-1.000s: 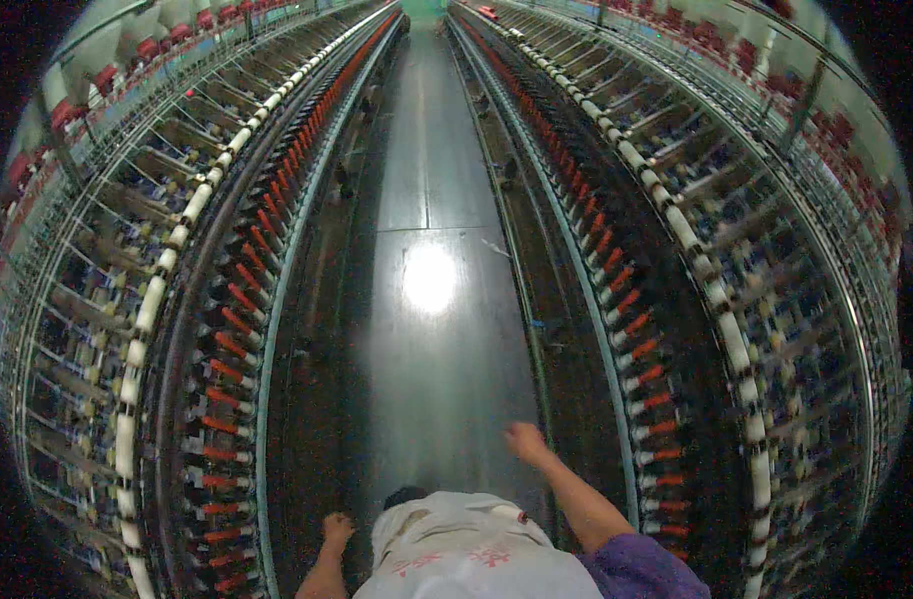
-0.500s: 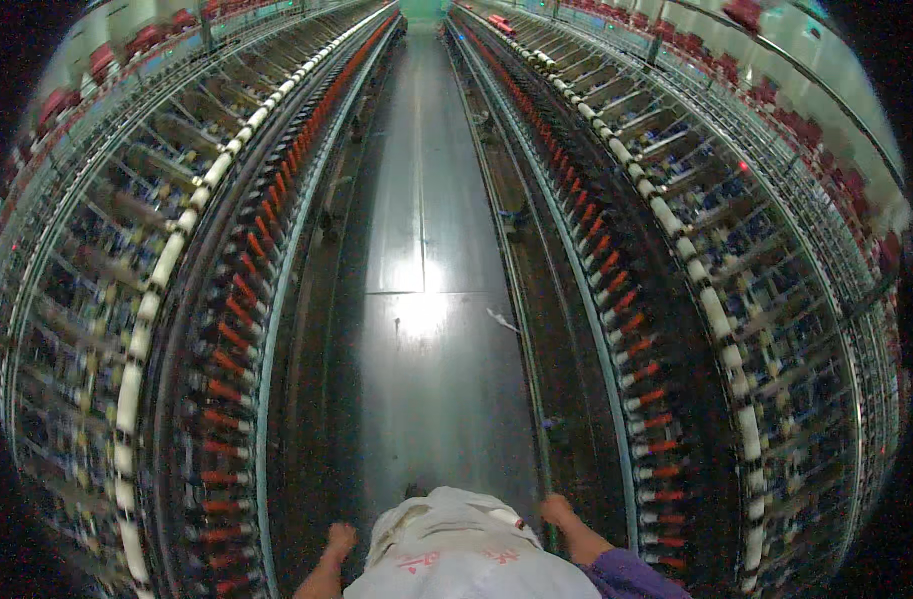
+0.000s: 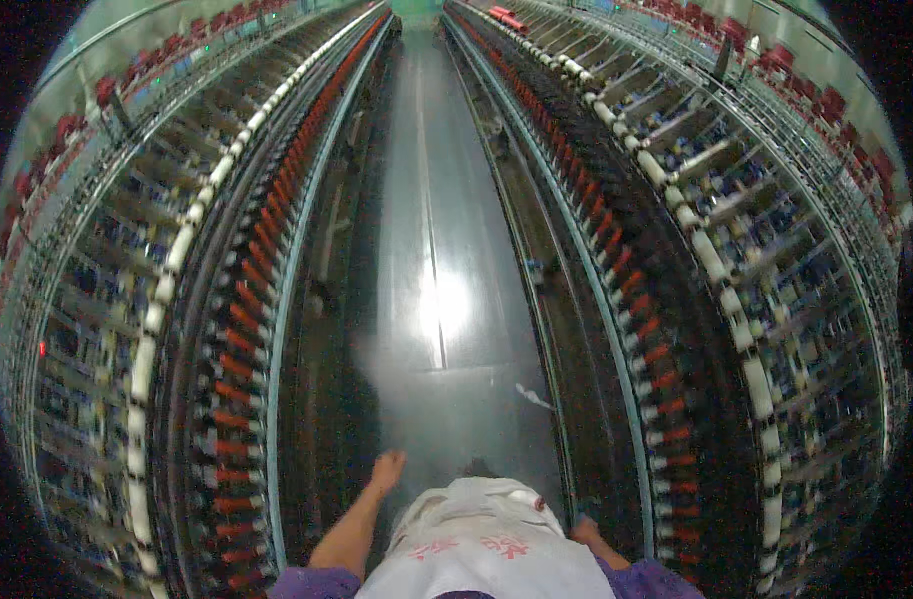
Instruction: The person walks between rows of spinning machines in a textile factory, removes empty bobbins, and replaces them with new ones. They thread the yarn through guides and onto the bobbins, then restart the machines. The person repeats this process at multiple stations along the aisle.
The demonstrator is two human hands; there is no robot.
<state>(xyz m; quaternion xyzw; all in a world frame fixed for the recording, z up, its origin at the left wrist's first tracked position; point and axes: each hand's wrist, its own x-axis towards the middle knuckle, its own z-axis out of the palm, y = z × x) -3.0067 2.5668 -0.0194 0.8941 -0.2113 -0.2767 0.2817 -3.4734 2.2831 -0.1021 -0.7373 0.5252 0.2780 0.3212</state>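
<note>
My left hand (image 3: pixel 389 467) is out in front of my body over the grey aisle floor (image 3: pixel 456 419), touching nothing that I can see. Blur and small size hide how its fingers are set. Low beside my right hip hangs my right hand (image 3: pixel 584 529), close to the base of the right-hand machine; its fingers cannot be made out. A white apron (image 3: pixel 476 539) with red markings covers my front, and purple sleeves show on both arms. Rows of orange-red bobbins (image 3: pixel 239 419) run along the left machine, with matching bobbins (image 3: pixel 666 407) along the right one.
Long spinning frames flank the narrow aisle, each with a pale blue rail (image 3: pixel 626 374) and white rollers (image 3: pixel 142 374). A scrap of white fibre (image 3: pixel 533 396) lies on the floor near the right machine. Dark red packages (image 3: pixel 776 58) hang high at both sides.
My left hand has swung forward and further over the floor, while my right hand has dropped back toward my hip. The floor seam and fibre scrap appear nearer to me.
</note>
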